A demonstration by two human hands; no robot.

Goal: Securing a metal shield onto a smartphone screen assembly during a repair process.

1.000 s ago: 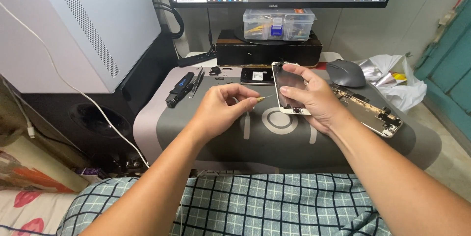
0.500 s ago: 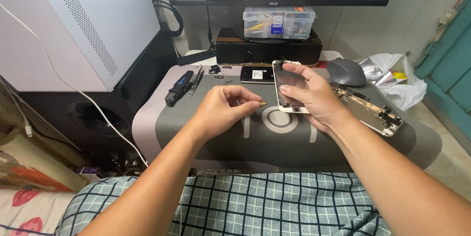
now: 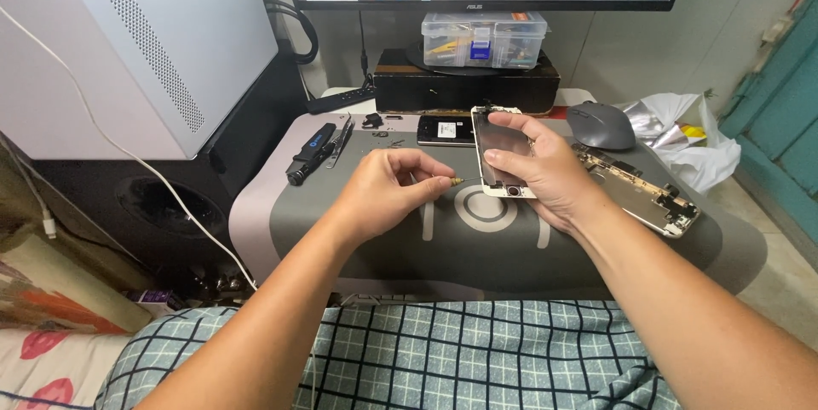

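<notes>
Little moved since earlier frame: both hands hold same pose over mat, tool tip a shade nearer screen.

White-framed phone screen panel [image 3: 503,154], lifted upright over grey work mat [image 3: 477,239], gripped by right hand [image 3: 545,167], fingers curled round its edges. Left hand [image 3: 383,193] pinches thin brass-tipped tool [image 3: 445,181], tip just beside panel's lower edge.

Step judged: working on detached panel (gutted gold phone chassis [image 3: 643,195] lies right). Next calls for steady tip placement.

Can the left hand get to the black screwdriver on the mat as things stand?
Probably yes. The black screwdriver lies uncovered on the grey mat, up-left of the left hand, nothing between. But that hand already pinches a thin brass-tipped tool, which it must put down first.
</notes>
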